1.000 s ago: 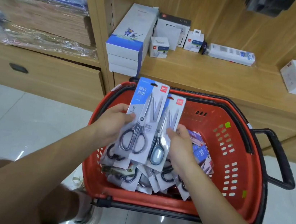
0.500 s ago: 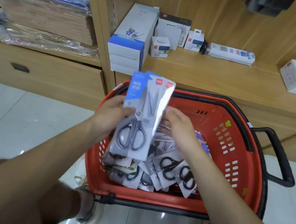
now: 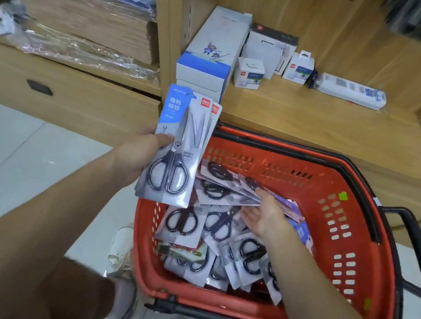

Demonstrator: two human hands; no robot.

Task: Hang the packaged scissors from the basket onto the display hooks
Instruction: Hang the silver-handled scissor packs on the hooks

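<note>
Wooden shelves [image 3: 317, 114] stand behind our red basket [image 3: 335, 221]. Our left hand [image 3: 137, 155] grips a stack [image 3: 178, 149] of scissors packs over the basket's left rim. Our right hand [image 3: 263, 214], fingers straight, touches the loose packs [image 3: 216, 187] inside. We judge we are gathering; next comes one more pack, then the hooks. Half a second ago both hands were at the stack.

Stacked scissors packs [image 3: 178, 149] held upright above red basket [image 3: 367, 260] of packs.
</note>
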